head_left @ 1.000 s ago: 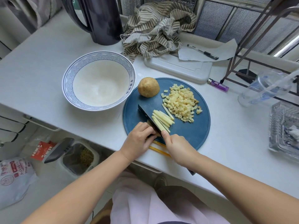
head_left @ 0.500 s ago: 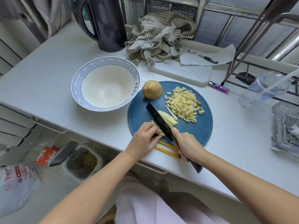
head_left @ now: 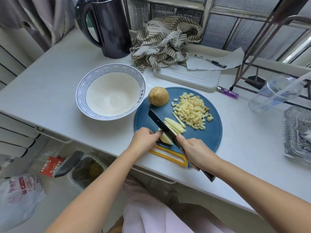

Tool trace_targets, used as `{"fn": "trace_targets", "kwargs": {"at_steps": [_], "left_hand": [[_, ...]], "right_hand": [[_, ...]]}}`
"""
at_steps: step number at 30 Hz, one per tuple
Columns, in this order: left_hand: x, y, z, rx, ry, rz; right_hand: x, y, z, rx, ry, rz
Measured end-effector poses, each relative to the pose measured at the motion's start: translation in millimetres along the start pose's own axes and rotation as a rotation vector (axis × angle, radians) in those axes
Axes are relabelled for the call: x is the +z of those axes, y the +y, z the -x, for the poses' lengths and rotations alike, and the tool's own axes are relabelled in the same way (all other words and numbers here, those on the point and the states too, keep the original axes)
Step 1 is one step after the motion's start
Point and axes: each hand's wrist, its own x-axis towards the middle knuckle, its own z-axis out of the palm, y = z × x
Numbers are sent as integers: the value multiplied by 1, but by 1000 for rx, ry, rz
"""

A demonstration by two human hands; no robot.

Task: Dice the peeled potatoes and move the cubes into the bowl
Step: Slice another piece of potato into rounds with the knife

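Note:
On the round blue cutting board (head_left: pixel 208 138) lie a pile of small potato cubes (head_left: pixel 191 111), a row of potato sticks (head_left: pixel 175 126) and a half potato (head_left: pixel 158 96) at the board's far left. My left hand (head_left: pixel 144 140) holds a potato piece (head_left: pixel 165 140) at the board's near edge. My right hand (head_left: pixel 196 153) grips the handle of a dark knife (head_left: pixel 161 125); its blade stands between the piece and the sticks. The white bowl with a blue patterned rim (head_left: pixel 84 88) sits left of the board with nothing in it.
A dark kettle (head_left: pixel 107 27) and a striped cloth (head_left: pixel 165 42) stand at the back. Behind the board lie a white tray (head_left: pixel 188 78), paper with a pen (head_left: pixel 211 61) and a purple lighter (head_left: pixel 228 93). A clear plastic cup (head_left: pixel 276 93) and a glass dish (head_left: pixel 297 133) are right.
The knife blade has lifted and shifted left off the cut sticks, onto the potato piece held by my left hand. The view has moved closer to the board.

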Motion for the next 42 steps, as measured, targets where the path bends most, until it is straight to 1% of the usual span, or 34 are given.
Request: {"fn": "trace_targets", "kwargs": {"at_steps": [3,6,12,17,20,25,35,42], "left_hand": [[-7,7,-3,-131,-200,112],[-9,10,-4,-178,-266,123],[-12,20,-4,-236,-305,160],[-15,24,-8,-269,-346,155],[-17,25,-12,-282,-367,157],[-19,23,-16,-271,-386,152],[-18,20,-16,-221,-373,156],[-20,20,-18,-226,-405,171]], "right_hand": [[2,0,0,-6,-2,29],[3,2,-1,-3,-4,55],[7,-1,3,-9,-15,82],[17,-6,5,-47,10,167],[23,-8,5,-39,17,211],[22,-10,5,-26,21,170],[11,-11,3,17,-52,115],[9,-5,-3,27,-73,100]]}}
